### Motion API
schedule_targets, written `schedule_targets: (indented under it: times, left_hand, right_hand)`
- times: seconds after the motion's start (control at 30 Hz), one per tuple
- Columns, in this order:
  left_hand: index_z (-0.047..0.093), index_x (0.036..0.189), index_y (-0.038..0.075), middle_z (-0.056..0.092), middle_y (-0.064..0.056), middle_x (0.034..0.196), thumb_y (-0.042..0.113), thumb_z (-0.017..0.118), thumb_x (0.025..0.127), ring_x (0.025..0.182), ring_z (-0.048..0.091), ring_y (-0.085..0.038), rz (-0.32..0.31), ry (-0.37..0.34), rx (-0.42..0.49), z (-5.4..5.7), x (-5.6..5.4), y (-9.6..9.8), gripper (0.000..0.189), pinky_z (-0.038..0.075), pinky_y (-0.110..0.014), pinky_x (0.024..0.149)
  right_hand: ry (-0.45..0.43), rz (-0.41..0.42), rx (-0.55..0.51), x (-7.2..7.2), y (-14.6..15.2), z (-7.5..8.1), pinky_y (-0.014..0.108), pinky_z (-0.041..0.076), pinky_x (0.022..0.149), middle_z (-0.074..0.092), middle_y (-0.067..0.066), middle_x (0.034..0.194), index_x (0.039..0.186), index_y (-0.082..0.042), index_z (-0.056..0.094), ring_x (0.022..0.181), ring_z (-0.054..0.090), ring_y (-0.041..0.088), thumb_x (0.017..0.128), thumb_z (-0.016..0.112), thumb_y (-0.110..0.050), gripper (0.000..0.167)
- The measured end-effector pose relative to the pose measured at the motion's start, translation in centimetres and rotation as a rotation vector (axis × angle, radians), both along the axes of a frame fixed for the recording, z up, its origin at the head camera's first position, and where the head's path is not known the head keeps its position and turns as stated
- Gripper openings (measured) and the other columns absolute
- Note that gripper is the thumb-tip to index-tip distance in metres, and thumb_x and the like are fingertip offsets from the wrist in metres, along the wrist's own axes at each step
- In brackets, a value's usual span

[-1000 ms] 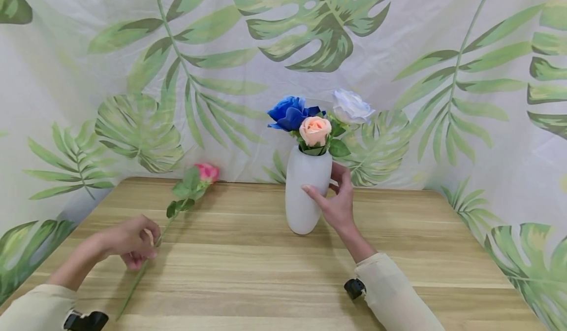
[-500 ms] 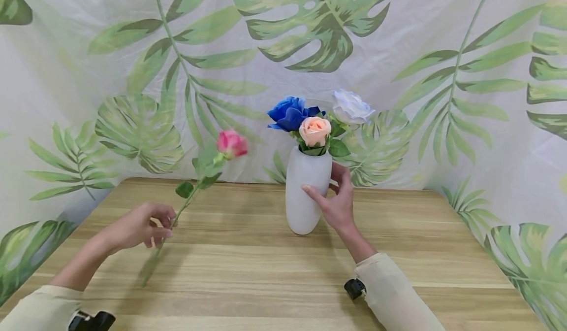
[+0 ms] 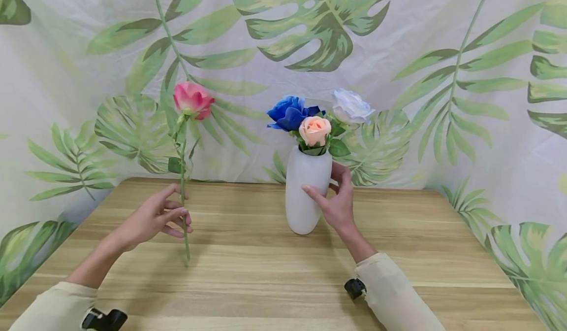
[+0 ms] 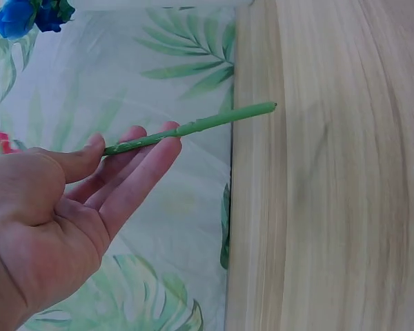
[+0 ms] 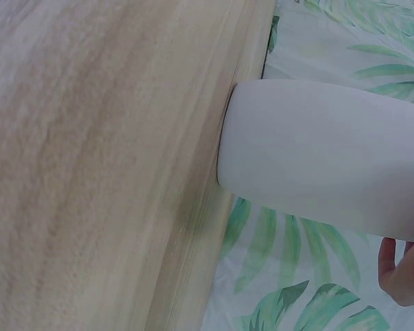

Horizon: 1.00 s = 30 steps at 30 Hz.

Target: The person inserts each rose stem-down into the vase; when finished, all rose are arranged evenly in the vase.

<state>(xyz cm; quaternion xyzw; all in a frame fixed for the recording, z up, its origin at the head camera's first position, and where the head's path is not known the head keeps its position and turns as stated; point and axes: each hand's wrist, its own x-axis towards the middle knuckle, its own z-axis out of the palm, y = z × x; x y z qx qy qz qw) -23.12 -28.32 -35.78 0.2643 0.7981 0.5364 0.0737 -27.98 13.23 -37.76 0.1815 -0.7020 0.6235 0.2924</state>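
Observation:
My left hand pinches the green stem of a pink rose between thumb and fingers. The rose stands nearly upright, bloom at the top, and in the left wrist view the bare lower end of its stem sticks out past the fingertips, clear of the table. On the right, a white vase stands on the table with my right hand curled round its side, thumb in front. Out of the vase rise a blue rose, a peach rose and a pale white-lilac rose.
Wood-grain table spreads under both hands. Behind it hangs a white cloth printed with green leaves, close to the table's far edge. A black wrist camera sits at the left sleeve and another camera at the right.
The left hand has lifted the pink rose from the table, moved it right and forward, and turned it from lying slanted to nearly upright. The right hand and vase have stayed put.

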Motion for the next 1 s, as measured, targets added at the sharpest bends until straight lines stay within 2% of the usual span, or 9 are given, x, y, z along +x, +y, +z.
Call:
schedule_targets:
  times: [0.23, 0.4, 0.57, 0.63, 0.77, 0.9, 1.0]
  left_hand:
    - [0.029, 0.135, -0.001, 0.063, -0.029, 0.097, -0.013, 0.056, 0.100, 0.088, 0.075, -0.029, -0.023, -0.009, 0.047, 0.0, 0.0, 0.6, 0.046, 0.065, -0.049, 0.072]
    - [0.023, 0.140, -0.002, 0.061, -0.024, 0.094, -0.017, 0.061, 0.095, 0.088, 0.075, -0.031, -0.027, -0.028, 0.045, 0.0, -0.1, 0.8, 0.061, 0.065, -0.047, 0.074]
    - [0.018, 0.144, -0.003, 0.059, -0.023, 0.091, -0.019, 0.070, 0.087, 0.084, 0.073, -0.029, -0.072, -0.054, 0.034, 0.0, -0.3, 1.1, 0.079, 0.065, -0.043, 0.075]
    - [0.017, 0.145, -0.002, 0.058, -0.023, 0.091, -0.019, 0.073, 0.084, 0.083, 0.073, -0.028, -0.086, -0.043, 0.030, 0.0, -0.3, 1.4, 0.084, 0.065, -0.043, 0.074]
    - [0.019, 0.150, 0.006, 0.056, -0.022, 0.092, -0.017, 0.069, 0.089, 0.084, 0.074, -0.029, -0.083, -0.006, 0.062, 0.1, -0.3, 1.8, 0.082, 0.065, -0.044, 0.074]
    - [0.020, 0.157, 0.015, 0.051, -0.021, 0.095, -0.015, 0.059, 0.097, 0.086, 0.076, -0.034, -0.076, 0.050, 0.104, 0.3, -0.2, 2.3, 0.078, 0.065, -0.046, 0.074]
    - [0.021, 0.159, 0.010, 0.049, -0.022, 0.096, -0.015, 0.054, 0.100, 0.085, 0.076, -0.031, -0.066, 0.104, 0.108, 0.4, 0.0, 2.9, 0.071, 0.065, -0.046, 0.073]
  right_hand:
    - [-0.007, -0.002, 0.001, 0.0, 0.0, 0.0, 0.048, 0.052, 0.092, 0.056, 0.018, 0.130, 0.138, 0.004, 0.048, 0.115, 0.059, 0.029, 0.078, 0.086, -0.001, 0.072]
    - [-0.005, 0.004, -0.003, 0.0, 0.0, -0.1, 0.042, 0.053, 0.092, 0.057, 0.017, 0.130, 0.138, 0.003, 0.048, 0.115, 0.059, 0.029, 0.078, 0.086, -0.002, 0.070]
    - [0.004, 0.007, -0.004, 0.0, 0.0, 0.0, 0.044, 0.053, 0.092, 0.058, 0.016, 0.129, 0.137, 0.002, 0.049, 0.114, 0.060, 0.027, 0.078, 0.086, -0.003, 0.070]
    - [0.005, 0.006, -0.003, -0.1, 0.0, 0.0, 0.046, 0.053, 0.092, 0.058, 0.015, 0.128, 0.137, 0.002, 0.049, 0.113, 0.060, 0.026, 0.078, 0.086, -0.004, 0.070]
    - [0.001, 0.006, -0.001, -0.1, 0.0, 0.0, 0.046, 0.053, 0.093, 0.058, 0.015, 0.129, 0.137, 0.002, 0.049, 0.114, 0.060, 0.026, 0.078, 0.086, -0.005, 0.070]
    - [-0.006, -0.001, 0.002, -0.1, 0.0, 0.0, 0.039, 0.053, 0.092, 0.058, 0.015, 0.129, 0.137, 0.002, 0.049, 0.114, 0.059, 0.026, 0.078, 0.086, -0.005, 0.071]
    - [-0.010, -0.006, 0.003, -0.1, 0.0, 0.0, 0.032, 0.053, 0.091, 0.058, 0.015, 0.129, 0.137, 0.002, 0.049, 0.114, 0.059, 0.026, 0.078, 0.086, -0.004, 0.071]
